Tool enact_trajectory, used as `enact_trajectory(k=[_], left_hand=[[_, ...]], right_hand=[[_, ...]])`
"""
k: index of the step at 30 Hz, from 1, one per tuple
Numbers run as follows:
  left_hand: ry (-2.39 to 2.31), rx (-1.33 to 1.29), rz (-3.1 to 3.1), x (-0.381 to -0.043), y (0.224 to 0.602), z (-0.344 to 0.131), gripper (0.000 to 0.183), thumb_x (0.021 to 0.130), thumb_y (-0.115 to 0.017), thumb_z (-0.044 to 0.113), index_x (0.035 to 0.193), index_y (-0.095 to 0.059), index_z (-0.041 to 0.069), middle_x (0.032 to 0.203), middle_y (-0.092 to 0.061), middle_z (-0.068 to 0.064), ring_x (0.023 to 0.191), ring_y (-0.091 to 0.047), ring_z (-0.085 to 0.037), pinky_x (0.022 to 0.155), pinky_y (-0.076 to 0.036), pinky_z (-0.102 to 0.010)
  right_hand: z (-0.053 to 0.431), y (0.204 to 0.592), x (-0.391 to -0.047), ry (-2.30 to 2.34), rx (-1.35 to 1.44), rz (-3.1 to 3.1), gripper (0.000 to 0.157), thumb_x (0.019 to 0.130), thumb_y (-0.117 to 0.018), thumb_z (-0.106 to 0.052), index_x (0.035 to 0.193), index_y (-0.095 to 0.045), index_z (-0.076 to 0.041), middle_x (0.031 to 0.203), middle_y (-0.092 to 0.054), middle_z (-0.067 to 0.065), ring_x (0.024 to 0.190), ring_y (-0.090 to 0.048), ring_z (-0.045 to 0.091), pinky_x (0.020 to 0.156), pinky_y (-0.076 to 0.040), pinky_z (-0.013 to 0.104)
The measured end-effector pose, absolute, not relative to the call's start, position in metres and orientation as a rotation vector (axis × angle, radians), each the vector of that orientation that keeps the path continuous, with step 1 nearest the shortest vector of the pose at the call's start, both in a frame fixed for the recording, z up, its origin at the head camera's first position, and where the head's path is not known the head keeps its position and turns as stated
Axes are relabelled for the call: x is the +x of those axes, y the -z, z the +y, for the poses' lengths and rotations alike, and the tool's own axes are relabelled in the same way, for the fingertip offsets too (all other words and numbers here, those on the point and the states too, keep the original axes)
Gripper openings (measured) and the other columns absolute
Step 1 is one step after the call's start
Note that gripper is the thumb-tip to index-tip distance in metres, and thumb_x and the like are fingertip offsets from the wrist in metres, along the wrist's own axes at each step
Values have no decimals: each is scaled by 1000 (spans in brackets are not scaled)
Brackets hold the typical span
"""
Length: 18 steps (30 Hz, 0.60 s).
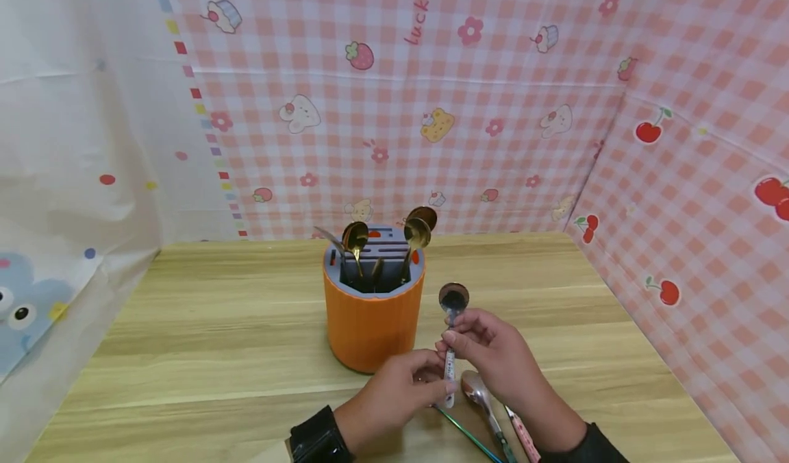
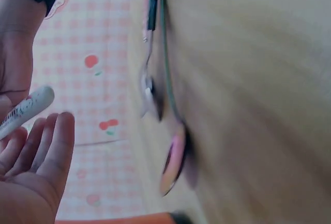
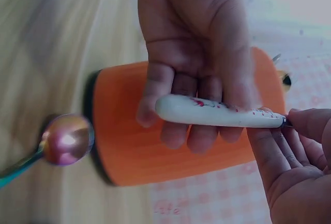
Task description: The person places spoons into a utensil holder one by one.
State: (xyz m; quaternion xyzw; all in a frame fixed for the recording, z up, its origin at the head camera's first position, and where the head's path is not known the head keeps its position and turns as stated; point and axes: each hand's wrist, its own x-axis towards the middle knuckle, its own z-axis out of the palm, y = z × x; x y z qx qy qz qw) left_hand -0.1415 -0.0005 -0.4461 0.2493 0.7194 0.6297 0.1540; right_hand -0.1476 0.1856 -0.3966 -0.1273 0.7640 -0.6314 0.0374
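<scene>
Both hands are on one spoon in front of the holder. Its round dark metal bowl (image 1: 453, 298) points away from me, and its white handle (image 3: 201, 111) has small red prints. My right hand (image 1: 493, 346) pinches the spoon's neck between thumb and fingertips. My left hand (image 1: 394, 388) holds the handle, thumb on top and fingers beneath, as the right wrist view shows. Below the hands lies a spoon with a thin green handle (image 1: 467, 435); its shiny rainbow bowl (image 3: 67, 138) is hidden by the left hand in the head view.
An orange cylindrical holder (image 1: 372, 333) with a slotted grey top stands behind the hands. Gold spoons (image 1: 418, 233) and other cutlery rise from it. A silver spoon (image 1: 476, 388) and a pink-handled utensil (image 1: 522, 434) lie by the right forearm. Patterned cloth (image 1: 394, 107) hangs behind the table.
</scene>
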Motion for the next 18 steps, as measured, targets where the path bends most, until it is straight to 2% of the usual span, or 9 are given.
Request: enact_trajectory(k=[3,5,9,13,18], left_hand=[[-1846,647,2033,-143,436,-5,17,93,-69,19,107,-67,9,95,-68,-2,83,-66,-16,70,-58,-30],[-1855,628,2015,-143,430,-9,16,93,-69,16,107,-67,9,95,-68,-4,81,-66,-19,69,-60,-35],[-1802,683,2136,-145,419,-17,20,93,-70,20,110,-66,10,96,-69,-3,83,-66,-15,74,-59,-33],[-1744,791,2348,-150,403,-23,23,92,-71,23,112,-65,12,96,-70,1,87,-65,-10,80,-55,-28],[-1736,850,2507,-159,375,-29,20,91,-71,20,109,-65,14,93,-72,2,84,-66,-8,78,-56,-30]], right_hand=[[182,383,-151,1886,-428,2393,16,93,-69,-16,99,-62,-2,93,-71,17,86,-70,25,78,-58,34],[179,371,-154,1878,-464,2410,16,93,-69,-16,101,-64,-4,92,-71,17,85,-70,26,79,-58,35],[176,342,-163,1901,-529,2434,19,93,-68,-13,110,-65,-5,99,-70,18,85,-70,28,76,-59,37],[171,316,-174,1859,-579,2495,20,94,-67,-13,112,-64,-5,107,-68,16,85,-69,26,74,-59,37],[163,284,-186,1843,-662,2537,21,95,-66,-11,113,-63,-1,111,-66,17,87,-68,25,73,-59,37]])
